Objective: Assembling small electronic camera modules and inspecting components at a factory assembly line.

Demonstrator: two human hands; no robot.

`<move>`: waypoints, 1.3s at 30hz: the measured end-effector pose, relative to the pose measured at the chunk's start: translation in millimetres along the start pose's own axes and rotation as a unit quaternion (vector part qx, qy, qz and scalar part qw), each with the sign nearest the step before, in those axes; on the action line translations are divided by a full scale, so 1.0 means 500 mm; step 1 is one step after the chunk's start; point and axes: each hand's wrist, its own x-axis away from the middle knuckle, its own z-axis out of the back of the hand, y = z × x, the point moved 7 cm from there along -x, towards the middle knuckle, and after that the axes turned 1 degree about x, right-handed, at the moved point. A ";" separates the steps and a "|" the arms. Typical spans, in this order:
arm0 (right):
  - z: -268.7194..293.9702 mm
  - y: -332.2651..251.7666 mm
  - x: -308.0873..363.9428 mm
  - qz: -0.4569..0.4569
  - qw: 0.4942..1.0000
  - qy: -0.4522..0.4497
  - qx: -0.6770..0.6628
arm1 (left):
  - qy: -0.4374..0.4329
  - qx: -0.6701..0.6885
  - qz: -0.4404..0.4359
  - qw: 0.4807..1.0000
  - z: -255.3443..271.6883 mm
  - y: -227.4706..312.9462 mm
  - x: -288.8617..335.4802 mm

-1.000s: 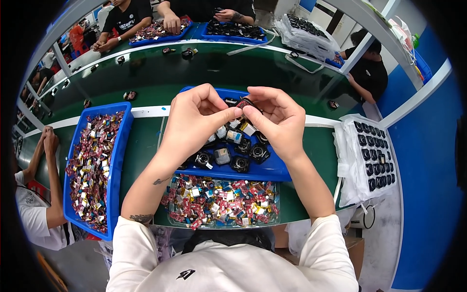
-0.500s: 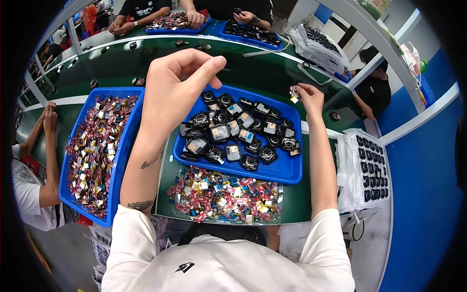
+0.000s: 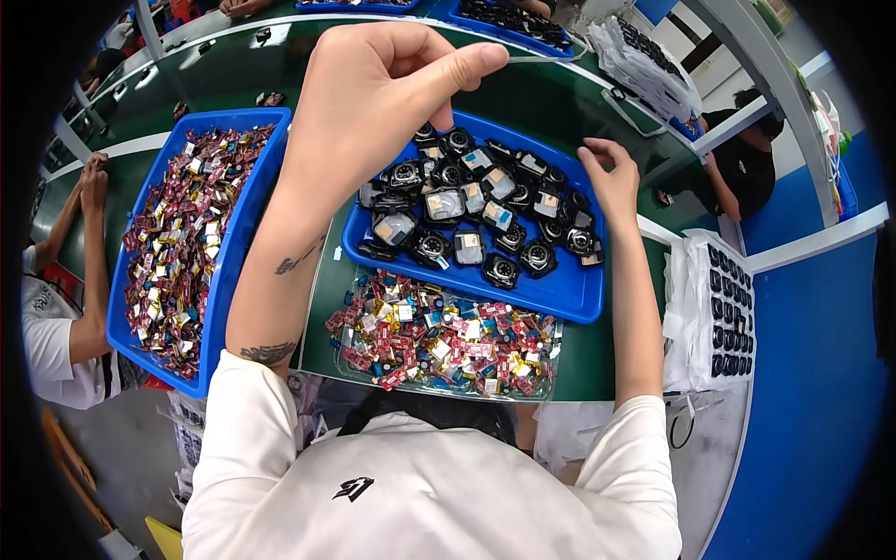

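Observation:
My left hand (image 3: pixel 387 89) is raised above the far left part of a blue tray (image 3: pixel 597 303), its fingers curled in toward the thumb. What they hold, if anything, is hidden. A thin pale strip (image 3: pixel 546 59) lines up with the thumb tip; whether they touch I cannot tell. Over the tray's right rim, my right hand (image 3: pixel 614 182) has thumb and fingers apart with nothing visible between them. Several black smartwatch cases (image 3: pixel 448 203) lie in the tray. Nearer me, a clear plastic tray (image 3: pixel 551 385) holds small red circuit boards with yellow, white and blue parts (image 3: pixel 457 341).
At left stands a blue bin (image 3: pixel 217 350) of similar small boards. Stacked trays of black cases (image 3: pixel 733 313) are at right. Across the green conveyor (image 3: pixel 327 93) are more blue trays and a co-worker's hand (image 3: pixel 245 7); another person's hands (image 3: pixel 94 173) rest at far left.
The small red board between my right fingers no longer shows, and those fingers have parted. My left hand sits higher in the picture, still curled. The whole view has tilted downward.

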 end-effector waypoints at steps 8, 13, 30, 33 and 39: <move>-0.087 -0.288 0.259 0.229 0.886 -0.398 -0.071 | -0.072 0.046 -0.002 0.996 -0.058 0.009 0.006; -0.080 -0.356 0.301 0.334 0.868 -0.366 -0.034 | -0.100 -0.001 -0.035 0.994 -0.064 -0.001 0.010; -0.068 -0.330 0.284 0.306 0.891 -0.302 -0.147 | -0.091 -0.012 -0.171 0.981 -0.065 0.009 0.011; -0.072 -0.329 0.296 0.343 0.889 -0.290 -0.089 | -0.104 -0.022 -0.169 0.980 -0.066 0.020 0.011; -0.070 -0.301 0.304 0.321 0.899 -0.282 -0.096 | -0.103 -0.078 -0.120 0.984 -0.068 0.005 0.011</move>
